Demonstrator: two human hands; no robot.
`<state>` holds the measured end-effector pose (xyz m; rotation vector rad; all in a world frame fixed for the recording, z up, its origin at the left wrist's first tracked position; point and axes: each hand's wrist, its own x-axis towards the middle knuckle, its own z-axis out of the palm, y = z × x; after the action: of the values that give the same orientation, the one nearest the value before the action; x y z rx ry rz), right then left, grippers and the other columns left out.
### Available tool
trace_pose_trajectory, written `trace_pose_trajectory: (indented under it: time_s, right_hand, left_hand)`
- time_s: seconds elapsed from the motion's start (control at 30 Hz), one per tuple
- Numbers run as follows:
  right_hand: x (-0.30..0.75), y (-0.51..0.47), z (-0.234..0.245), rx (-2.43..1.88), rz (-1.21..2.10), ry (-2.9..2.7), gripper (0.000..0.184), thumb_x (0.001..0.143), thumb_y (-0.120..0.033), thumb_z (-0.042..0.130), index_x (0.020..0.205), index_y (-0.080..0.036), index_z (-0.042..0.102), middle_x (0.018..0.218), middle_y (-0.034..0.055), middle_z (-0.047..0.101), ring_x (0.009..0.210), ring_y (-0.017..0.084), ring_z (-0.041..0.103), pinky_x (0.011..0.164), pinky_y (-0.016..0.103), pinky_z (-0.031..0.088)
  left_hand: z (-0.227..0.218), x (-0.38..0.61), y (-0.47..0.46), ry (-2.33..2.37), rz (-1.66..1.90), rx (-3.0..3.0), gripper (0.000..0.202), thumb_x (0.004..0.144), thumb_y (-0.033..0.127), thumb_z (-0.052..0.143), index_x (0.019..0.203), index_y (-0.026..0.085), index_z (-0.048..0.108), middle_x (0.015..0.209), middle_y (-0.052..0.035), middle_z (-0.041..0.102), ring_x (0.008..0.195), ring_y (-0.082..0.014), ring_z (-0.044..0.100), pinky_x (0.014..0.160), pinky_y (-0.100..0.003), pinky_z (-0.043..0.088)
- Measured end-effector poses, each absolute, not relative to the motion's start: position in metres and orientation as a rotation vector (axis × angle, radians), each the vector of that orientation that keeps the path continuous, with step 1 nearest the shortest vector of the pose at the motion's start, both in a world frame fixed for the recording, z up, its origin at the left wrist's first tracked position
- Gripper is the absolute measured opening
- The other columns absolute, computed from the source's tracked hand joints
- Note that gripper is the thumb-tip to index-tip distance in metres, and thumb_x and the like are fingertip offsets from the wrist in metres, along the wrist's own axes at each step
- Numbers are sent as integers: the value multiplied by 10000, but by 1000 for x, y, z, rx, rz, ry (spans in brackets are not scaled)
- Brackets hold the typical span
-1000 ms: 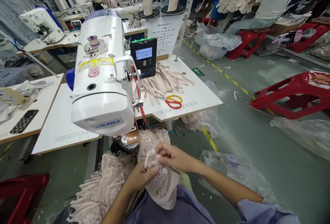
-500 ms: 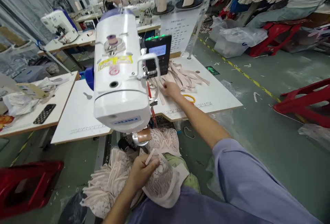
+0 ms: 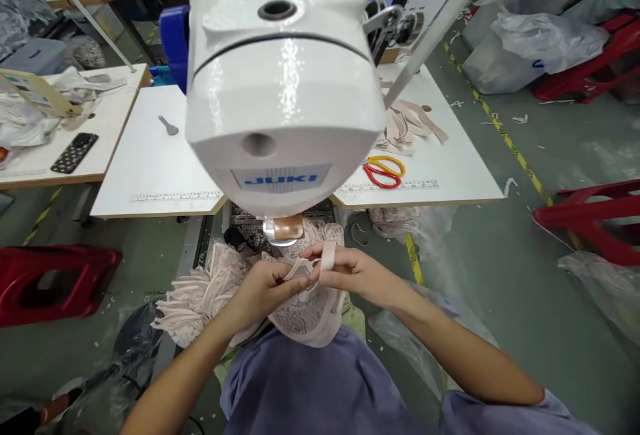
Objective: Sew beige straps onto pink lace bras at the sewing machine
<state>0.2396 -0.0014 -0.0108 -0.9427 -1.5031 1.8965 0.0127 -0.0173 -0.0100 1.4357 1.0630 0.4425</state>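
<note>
Lace piece (image 3: pixel 300 318), pale pink and openwork with a smooth plain border along its curved lower edge, is held just above the lap, against the purple shirt (image 3: pixel 310 381). Its upper edge is pinched by the nearly closed left hand (image 3: pixel 273 288), while a narrow beige strip (image 3: pixel 328 256) is gripped in the curled right hand (image 3: pixel 357 278). Where strip and lace meet is partly covered by fingers, so whether they are joined cannot be told.

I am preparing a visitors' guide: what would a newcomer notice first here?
The white JUKI sewing machine looms in the upper middle. On the white table right of it lie scissors with red and yellow handles. Below, the left hand holds pale lace fabric, the right hand a pale strip.
</note>
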Motion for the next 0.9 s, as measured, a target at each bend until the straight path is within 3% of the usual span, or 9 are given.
trace_pose_trajectory:
  time_s: [0.17,0.27,0.37,0.53,0.67,0.73,0.8,0.9]
  right_hand:
    - [223,1,-7,-959,1627,-1718,166,910,-341,669,948,-242,796,950,38,745,903,171,675,833,287,506]
    - [219,-6,-12,-1014,1561,-1653,184,896,-365,683,923,-227,801,907,47,749,829,171,676,737,271,505]
    - [217,-9,-18,-1029,1615,-1428,200,872,-400,709,912,-228,803,886,45,743,807,174,670,706,274,504]
    - [222,8,-20,-1047,1832,-1221,267,835,-453,742,940,-215,798,791,30,720,708,148,625,653,265,492]
    - [230,37,-11,-983,2021,-1121,401,847,-547,691,1042,-206,772,820,37,696,719,131,622,649,245,508]
    - [232,53,-10,-998,1977,-1108,410,833,-557,697,1022,-200,767,707,7,630,628,103,565,590,219,476]
    - [230,67,-11,-1050,1863,-1187,366,825,-527,712,978,-197,756,611,-24,553,556,94,500,534,213,433]
    - [223,84,-13,-1100,1620,-1410,252,835,-454,705,884,-207,702,639,-13,566,587,123,508,550,245,434]
  left_hand:
    - [-7,10,-17,1067,335,1498,427,927,418,580,604,152,493,583,60,324,550,-73,285,505,-221,201]
    - [-6,9,-20,1053,401,1501,341,906,410,621,687,152,587,695,23,486,643,-106,447,564,-207,328]
    - [-13,17,-31,1064,636,1518,270,897,417,646,819,159,658,990,-58,612,913,-183,568,782,-258,455]
    - [-34,30,-52,1386,958,1627,280,959,437,537,949,173,629,755,-16,615,658,-145,559,617,-244,450]
    - [-25,19,-39,1245,1020,2143,300,966,226,515,1244,204,627,710,-3,652,603,-133,595,577,-225,442]
    - [-14,12,-26,1193,995,2241,335,967,143,480,1248,214,649,646,19,636,545,-112,577,532,-202,419]
    - [-4,8,-16,1284,952,2151,327,970,143,475,1216,202,682,755,-16,726,620,-119,653,575,-201,479]
    - [6,8,-8,1421,856,1886,308,976,208,503,1201,189,712,1096,-69,781,930,-180,747,788,-246,579]
